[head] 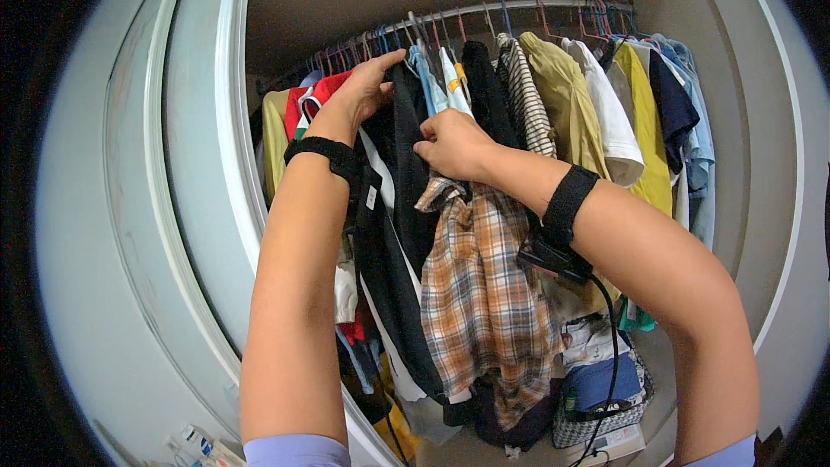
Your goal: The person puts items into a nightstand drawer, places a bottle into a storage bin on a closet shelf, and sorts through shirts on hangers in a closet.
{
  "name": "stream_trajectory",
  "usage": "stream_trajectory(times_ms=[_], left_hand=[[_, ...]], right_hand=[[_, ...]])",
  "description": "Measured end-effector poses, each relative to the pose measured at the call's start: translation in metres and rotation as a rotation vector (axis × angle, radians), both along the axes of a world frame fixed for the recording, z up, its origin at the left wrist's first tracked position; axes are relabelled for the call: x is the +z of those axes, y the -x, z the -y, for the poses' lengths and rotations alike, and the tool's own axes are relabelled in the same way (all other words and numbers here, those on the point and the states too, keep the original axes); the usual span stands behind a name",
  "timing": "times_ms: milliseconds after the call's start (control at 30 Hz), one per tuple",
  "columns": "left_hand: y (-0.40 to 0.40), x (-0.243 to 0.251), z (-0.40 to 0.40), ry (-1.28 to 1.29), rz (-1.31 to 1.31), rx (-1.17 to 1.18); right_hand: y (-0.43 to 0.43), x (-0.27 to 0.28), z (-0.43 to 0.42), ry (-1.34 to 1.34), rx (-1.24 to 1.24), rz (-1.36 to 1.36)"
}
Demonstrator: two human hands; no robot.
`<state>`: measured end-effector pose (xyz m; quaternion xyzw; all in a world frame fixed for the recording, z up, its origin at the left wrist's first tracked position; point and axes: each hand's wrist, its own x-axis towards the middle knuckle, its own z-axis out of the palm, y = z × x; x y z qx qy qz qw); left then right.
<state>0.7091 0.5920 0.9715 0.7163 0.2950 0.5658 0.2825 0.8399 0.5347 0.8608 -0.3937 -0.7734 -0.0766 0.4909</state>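
Note:
An orange, white and dark plaid shirt (486, 292) hangs below my right hand (454, 143), whose fingers are curled at its collar; whether they grip the shirt or its hanger is hidden. My left hand (373, 87) is raised near the rod, fingers spread, against a black garment (408, 136) and beside a red one (334, 85). Between the hands hang light blue and white garments (431, 81). Further right are a black garment (483, 78), a striped one (522, 91) and a khaki one (567, 78). Black bands circle both forearms.
A metal rod (480, 10) crosses the wardrobe, crowded with hangers. Sliding door panels (201, 110) stand at left. On the floor at right is a patterned basket (600, 425) of folded clothes, with a black cable (613, 344) hanging in front from the right forearm's device.

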Motion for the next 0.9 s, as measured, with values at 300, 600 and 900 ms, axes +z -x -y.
stream_trajectory(times_ms=[300,600,900], left_hand=[[0.022,-0.005,-0.018,-0.679,-0.405,0.554],[-0.013,-0.096,0.062,-0.387,-0.811,0.366],[0.010,-0.116,0.094,-0.438,-0.791,0.322]], right_hand=[[-0.002,-0.012,-0.007,-0.020,-0.075,-0.105],[-0.033,-0.053,0.010,0.280,-0.064,0.241],[-0.060,-0.048,0.026,0.376,0.366,0.040]])
